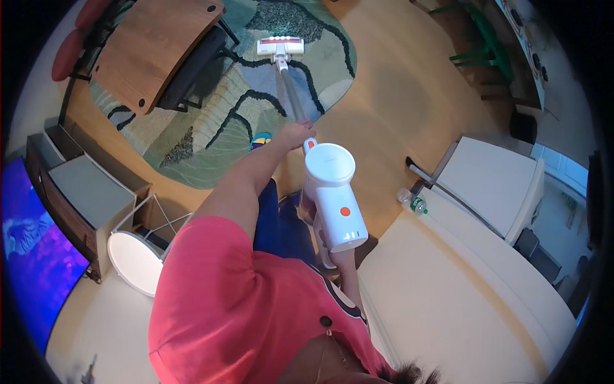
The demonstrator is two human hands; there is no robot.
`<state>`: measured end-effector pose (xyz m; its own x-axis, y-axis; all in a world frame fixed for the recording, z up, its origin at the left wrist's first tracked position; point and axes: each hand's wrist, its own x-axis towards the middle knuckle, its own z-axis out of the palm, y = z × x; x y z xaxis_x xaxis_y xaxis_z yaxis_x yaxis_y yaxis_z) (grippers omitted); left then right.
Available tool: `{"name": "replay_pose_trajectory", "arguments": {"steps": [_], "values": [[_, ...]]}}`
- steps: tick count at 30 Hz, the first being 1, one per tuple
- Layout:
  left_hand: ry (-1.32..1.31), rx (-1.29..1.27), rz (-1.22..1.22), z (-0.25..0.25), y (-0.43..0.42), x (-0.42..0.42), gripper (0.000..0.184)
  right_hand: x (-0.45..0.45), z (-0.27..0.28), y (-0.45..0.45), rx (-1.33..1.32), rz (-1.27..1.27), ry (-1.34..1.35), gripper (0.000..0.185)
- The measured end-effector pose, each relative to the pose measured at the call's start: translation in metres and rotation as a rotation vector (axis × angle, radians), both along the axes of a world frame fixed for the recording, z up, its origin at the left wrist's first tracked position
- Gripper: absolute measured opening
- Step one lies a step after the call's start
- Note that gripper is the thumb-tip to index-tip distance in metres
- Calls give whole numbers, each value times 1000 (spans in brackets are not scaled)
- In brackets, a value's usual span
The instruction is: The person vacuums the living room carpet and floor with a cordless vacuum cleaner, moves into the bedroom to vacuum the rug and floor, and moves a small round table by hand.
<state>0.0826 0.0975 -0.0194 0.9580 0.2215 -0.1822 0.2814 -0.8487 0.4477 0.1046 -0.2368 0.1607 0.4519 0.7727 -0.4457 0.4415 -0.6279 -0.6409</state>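
A white cordless stick vacuum cleaner [329, 185] with orange buttons stretches forward from my body. My left hand [298, 134] is wrapped round its tube just ahead of the motor unit. At the rear end, my right hand [343, 258] holds the handle side, its fingers mostly hidden beneath the white body. The floor head [280, 46], white with a red strip, rests on the patterned green rug [217, 137] and casts a greenish light ahead of it.
A wooden table [150, 48] stands on the rug at left. A round white table [135, 261] and a lit screen [38, 243] are nearer. At right are a white cabinet [489, 179], plastic bottles [418, 205], a pale surface [448, 281] and a green chair [489, 51].
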Motion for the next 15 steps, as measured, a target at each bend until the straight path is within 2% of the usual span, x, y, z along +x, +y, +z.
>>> {"name": "replay_pose_trajectory", "arguments": {"steps": [3, 6, 7, 13, 15], "values": [[-5, -59, 39, 29, -52, -7, 14, 9, 22, -39, -83, 9, 39, 25], [-98, -3, 0, 6, -105, -5, 13, 28, 22, -101, -70, -11, 120, 23], [-95, -28, -7, 12, -121, -5, 13, 35, 29, -118, -76, 16, 122, 23], [-55, -108, 56, 41, -218, 8, 19, 73, 99, -174, -64, 142, 79, 20], [-4, -131, 65, 69, -234, 7, 19, 83, 119, -184, -70, 192, 6, 18]]}}
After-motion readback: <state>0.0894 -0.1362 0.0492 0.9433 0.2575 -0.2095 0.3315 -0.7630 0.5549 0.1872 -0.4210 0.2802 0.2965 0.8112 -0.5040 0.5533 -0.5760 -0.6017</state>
